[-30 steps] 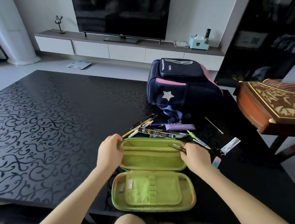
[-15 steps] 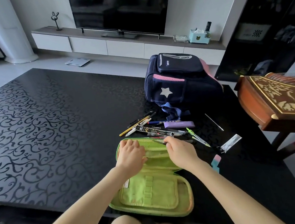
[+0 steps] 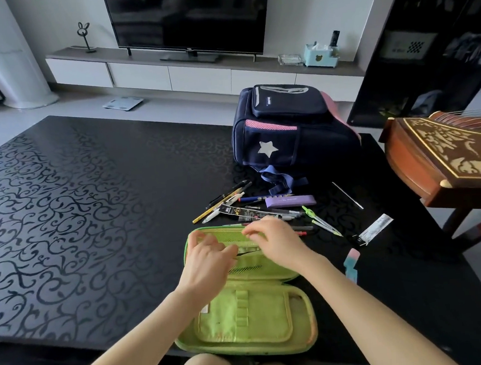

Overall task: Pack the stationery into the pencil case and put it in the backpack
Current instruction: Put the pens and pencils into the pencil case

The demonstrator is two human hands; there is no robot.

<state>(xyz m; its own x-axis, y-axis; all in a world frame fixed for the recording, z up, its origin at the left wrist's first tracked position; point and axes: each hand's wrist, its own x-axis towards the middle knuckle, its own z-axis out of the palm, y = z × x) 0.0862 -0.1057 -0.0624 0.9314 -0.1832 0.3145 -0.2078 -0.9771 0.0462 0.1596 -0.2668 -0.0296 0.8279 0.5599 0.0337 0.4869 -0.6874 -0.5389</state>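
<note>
Leftmost, the black table [image 3: 64, 225] shows its scroll pattern. Next comes the left hand [image 3: 208, 259], lying on the far half of the case [image 3: 244, 320] with fingers spread and lightly bent, tips on the green lining; it holds nothing that I can see. The case lies open flat at the table's near edge, its near half showing a pocket and loops. A slim dark pen [image 3: 249, 252] lies in the far half between the hands. The right hand [image 3: 275, 243] rests over the far rim with fingers bent; whether it pinches anything, I cannot tell. Just beyond the case lie loose pens [image 3: 229, 203] in a heap, with a purple box [image 3: 289, 201] and a green compass [image 3: 320, 222] to their right. The backpack [image 3: 293, 132] stands behind them, shut. Further right lie a thin rod [image 3: 347, 195], an eraser [image 3: 350, 263] and a packet [image 3: 376, 227]. A wooden instrument [image 3: 447, 160] stands beside the table.
</note>
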